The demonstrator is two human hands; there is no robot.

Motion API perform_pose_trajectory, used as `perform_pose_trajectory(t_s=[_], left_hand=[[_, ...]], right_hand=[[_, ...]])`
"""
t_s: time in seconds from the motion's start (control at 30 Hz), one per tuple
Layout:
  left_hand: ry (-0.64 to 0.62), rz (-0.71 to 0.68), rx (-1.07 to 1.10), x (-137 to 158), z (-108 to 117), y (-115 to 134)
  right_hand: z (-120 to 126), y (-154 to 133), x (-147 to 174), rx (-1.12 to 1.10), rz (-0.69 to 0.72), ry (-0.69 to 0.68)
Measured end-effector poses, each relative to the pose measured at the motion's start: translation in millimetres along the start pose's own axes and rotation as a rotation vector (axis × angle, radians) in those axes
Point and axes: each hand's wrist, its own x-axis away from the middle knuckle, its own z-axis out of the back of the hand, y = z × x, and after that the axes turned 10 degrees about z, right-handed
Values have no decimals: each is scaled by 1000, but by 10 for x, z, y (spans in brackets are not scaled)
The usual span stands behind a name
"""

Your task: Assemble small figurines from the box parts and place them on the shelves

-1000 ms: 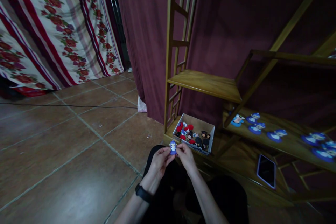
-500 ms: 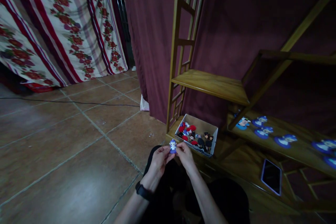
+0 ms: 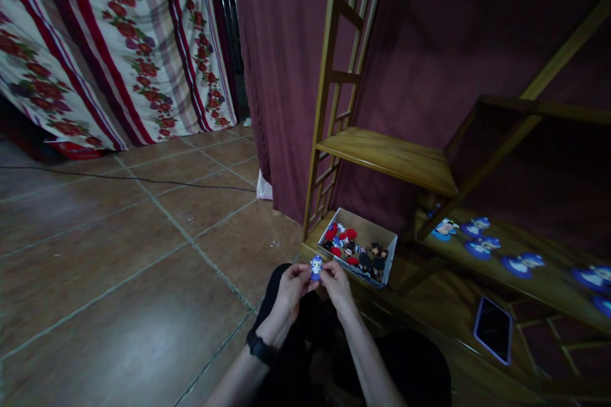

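A small blue-and-white figurine [image 3: 316, 266] on a round blue base stands upright between my two hands, above my knees. My left hand [image 3: 292, 287], with a dark band on its wrist, grips it from the left between thumb and fingers. From the other side my right hand [image 3: 335, 283] pinches it too, its fingers closed at the base. Just beyond my right hand, a shallow cardboard box [image 3: 390, 259] holds several red, black and white figurines [image 3: 351, 245].
Several blue-based figurines [image 3: 522, 263] lie or stand along a wooden shelf [image 3: 548, 286] at right. Below it rests a dark-screened phone or tablet [image 3: 493, 329]. A higher shelf board [image 3: 386, 156] juts above the box. A black cable [image 3: 143, 179] crosses the tiled floor at left.
The view has shifted slightly, moving the shelf items a little right and down. Both hands keep hold of the figurine, with hardly any change in grip.
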Motion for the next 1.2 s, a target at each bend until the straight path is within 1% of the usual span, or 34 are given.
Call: perform_pose_trajectory(t_s=[0.23,0.33,0.43,0.57,0.73,0.83,0.97,1.07,1.2], left_hand=[[53,-109,-46,-22,-10,-106],[54,-120,-30,-39,17,-131],[34,-56,-2,-43,48,-121],[-18,43,24,-26,74,-90],[-42,116,47,5,86,-92],[-67,157,52,26,92,-88],[-88,159,50,54,80,-64],[-89,168,42,67,51,-55],[-72,173,49,71,12,-73]], right_hand=[[-51,75,48,68,73,33],[-75,85,73,75,96,55],[-55,61,88,19,91,46],[2,7,110,-161,-7,-17],[48,-60,164,-167,-48,0],[71,-95,190,-196,-32,-10],[97,-87,191,-215,6,-10],[103,-54,182,-171,32,7],[106,-35,187,-77,89,61]])
